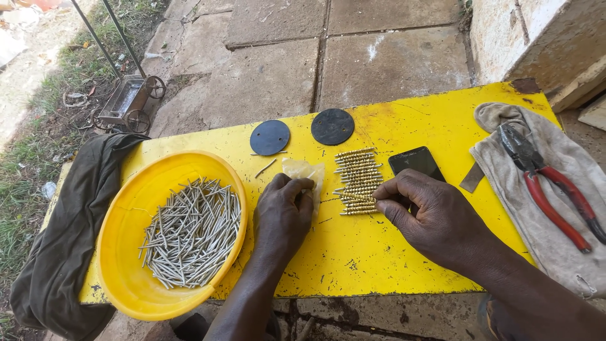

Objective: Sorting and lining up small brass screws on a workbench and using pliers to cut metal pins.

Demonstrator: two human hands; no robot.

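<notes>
Nearest us, our left hand [282,211] rests knuckles-up on the yellow board [404,259], fingers curled together and pressing on a small translucent plastic bag [305,172] that pokes out at its 12 o'clock. We cannot tell whether anything is pinched underneath.

Our right hand [429,215] sits at 3 o'clock from the left, thumb and forefinger closed together at the right-hand ends of the lower brass pins (looks like a pinch on one pin, hard to confirm).

The row of brass pins [356,181] lies between both hands, at 9 to 10 o'clock from the right fingertips. Each pin's long axis runs 9-to-3, and the stack runs 12-to-6. The right hand is touching it; the left is just beside it, apart.

At 9 o'clock of the left hand, the yellow bowl [129,278] holds loose steel nails [189,233].

Further out: a black phone [416,161] just beyond the right hand at 12 o'clock, a grey cloth [555,233] with red-handled pliers [549,189] at 3 o'clock.

Farthest, two dark round discs [269,137] near the board's far edge.
</notes>
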